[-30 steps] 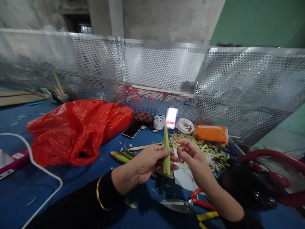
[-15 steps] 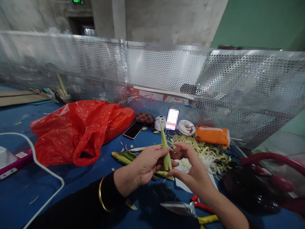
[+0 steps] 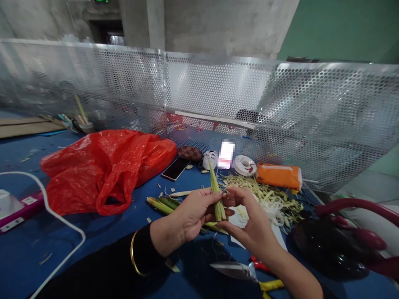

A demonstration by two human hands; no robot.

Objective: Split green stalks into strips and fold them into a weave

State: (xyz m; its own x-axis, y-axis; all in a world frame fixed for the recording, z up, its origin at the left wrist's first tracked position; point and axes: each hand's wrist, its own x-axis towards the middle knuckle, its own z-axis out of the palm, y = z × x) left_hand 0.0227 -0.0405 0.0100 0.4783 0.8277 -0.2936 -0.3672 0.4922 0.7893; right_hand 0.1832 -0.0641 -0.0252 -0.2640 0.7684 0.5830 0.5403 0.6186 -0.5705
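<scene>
A long pale green plant leaf, like a folded husk (image 3: 215, 187), stands nearly upright in front of me, its pointed tip up. My left hand (image 3: 190, 216) pinches it between thumb and fingers around its middle. At its lower right edge my right hand (image 3: 251, 220) is curled, thumb at the bottom end and fingers against the side; the exact contact is partly hidden. More green leaves (image 3: 163, 204) lie beneath and left of my hands. Shears (image 3: 237, 270) with red and yellow handles rest below my right hand.
A red plastic bag (image 3: 106, 166) fills the left, near a white cable (image 3: 67, 224) and a purple power strip (image 3: 31, 209). Behind my hands lie a phone (image 3: 176, 168), a white ribbon roll (image 3: 245, 165), an orange pack (image 3: 279, 176) and plant scraps (image 3: 283, 199). A dark kettle-like object (image 3: 327, 249) stands right.
My right thumb has moved slightly left and in against the leaf's lower end, where a strip stood a little apart before. My left hand keeps its grip.
</scene>
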